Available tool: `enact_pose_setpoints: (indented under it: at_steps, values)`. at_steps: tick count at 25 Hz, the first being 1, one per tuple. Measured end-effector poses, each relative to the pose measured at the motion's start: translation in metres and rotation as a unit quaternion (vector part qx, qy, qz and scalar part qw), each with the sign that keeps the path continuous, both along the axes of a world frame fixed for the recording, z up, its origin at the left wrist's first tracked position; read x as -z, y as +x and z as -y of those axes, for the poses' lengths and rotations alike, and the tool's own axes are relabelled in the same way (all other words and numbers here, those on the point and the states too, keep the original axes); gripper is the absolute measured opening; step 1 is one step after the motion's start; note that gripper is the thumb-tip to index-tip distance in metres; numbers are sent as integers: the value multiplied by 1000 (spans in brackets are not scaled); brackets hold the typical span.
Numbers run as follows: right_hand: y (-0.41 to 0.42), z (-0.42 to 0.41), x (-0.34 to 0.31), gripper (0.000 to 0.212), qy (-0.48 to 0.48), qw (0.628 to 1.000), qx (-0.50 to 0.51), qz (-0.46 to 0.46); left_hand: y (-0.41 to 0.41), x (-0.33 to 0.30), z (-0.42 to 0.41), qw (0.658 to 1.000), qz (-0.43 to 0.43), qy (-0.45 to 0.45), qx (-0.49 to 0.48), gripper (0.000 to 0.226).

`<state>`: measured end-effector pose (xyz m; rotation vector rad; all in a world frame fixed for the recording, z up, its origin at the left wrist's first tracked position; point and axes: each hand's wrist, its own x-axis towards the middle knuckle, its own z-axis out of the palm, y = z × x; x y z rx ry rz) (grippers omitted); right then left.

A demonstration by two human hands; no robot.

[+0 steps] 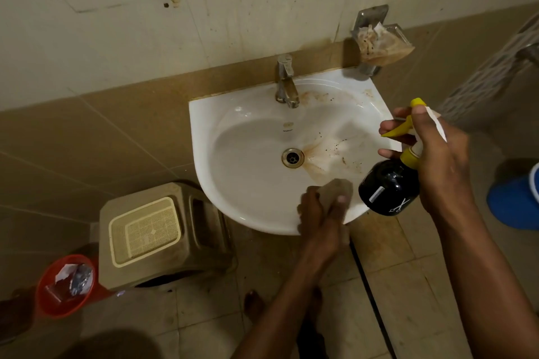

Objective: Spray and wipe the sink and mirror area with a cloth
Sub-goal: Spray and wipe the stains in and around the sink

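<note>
A home bathroom: a stained white ceramic wall basin point(256, 137) with a chrome tap point(286, 81) at frame centre, beige tiled walls point(87, 131), grimy tiled floor point(388, 285) below.

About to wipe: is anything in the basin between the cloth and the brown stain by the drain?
Nothing visible. The cloth, gripped by the left hand, sits at the sink's front rim; bare white basin lies between it and the brown stain. The spray bottle in the right hand hangs off to the right.

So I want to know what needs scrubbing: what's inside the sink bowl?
Inside the sink, brown stains and dark specks spread right of the drain. The left hand presses a cloth on the near rim, hiding the surface beneath.
</note>
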<state>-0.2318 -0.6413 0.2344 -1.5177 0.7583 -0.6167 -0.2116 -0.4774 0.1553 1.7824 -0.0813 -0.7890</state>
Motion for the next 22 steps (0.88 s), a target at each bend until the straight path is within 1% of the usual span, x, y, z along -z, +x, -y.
enact_pose_setpoints:
  at_steps: [1, 3, 4, 5, 7, 8, 10, 12, 16, 17, 18, 19, 20, 21, 22]
  values:
    - [0, 0, -1, 50, 1, 1000, -1, 3, 11, 1, -12, 997, 50, 51, -9, 22]
    - [2, -1, -1, 48, 1, 1000, 0, 1, 29, 8, -35, 980, 136, 139, -32, 24]
    - [4, -2, 1, 47, 6, 1000, 3, -2, 33, 10, -44, 973, 153, 167, -31, 25]
    - [7, -4, 3, 45, 15, 1000, 6, -2, 31, 14, -47, 967, 161, 197, -9, 26]
    - [12, -8, 7, 40, 33, 999, 4, -4, 15, 18, -40, 951, 161, 257, 60, 27]
    - [15, -10, 8, 38, 36, 999, -1, -7, 6, 20, -31, 948, 164, 263, 71, 27]
    - [16, -13, 8, 33, 35, 999, -10, -9, -6, 22, -11, 952, 157, 254, 72, 28]
    - [16, -10, 4, 31, 34, 999, -8, -6, -8, 18, 5, 955, 129, 250, 89, 30]
    - [17, 0, 2, 39, 23, 1000, -4, -21, -6, 7, 28, 962, 71, 222, 138, 33]
    - [18, -1, 3, 38, 19, 999, -12, -27, -1, 10, 31, 963, 55, 214, 156, 34]
    - [20, -2, 4, 37, 13, 999, -25, -33, 7, 15, 31, 965, 22, 197, 169, 36]
    - [22, -5, 5, 35, 3, 998, -44, -37, 16, 21, 26, 975, -15, 163, 152, 40]
    - [26, -8, 7, 32, -11, 997, -65, -42, 26, 26, 20, 984, -54, 134, 105, 45]
    - [30, -14, 10, 29, -27, 995, -84, -48, 36, 37, 11, 990, -84, 107, 29, 50]
    - [35, -20, 13, 25, -46, 992, -102, -56, 47, 44, 0, 991, -87, 86, -46, 52]
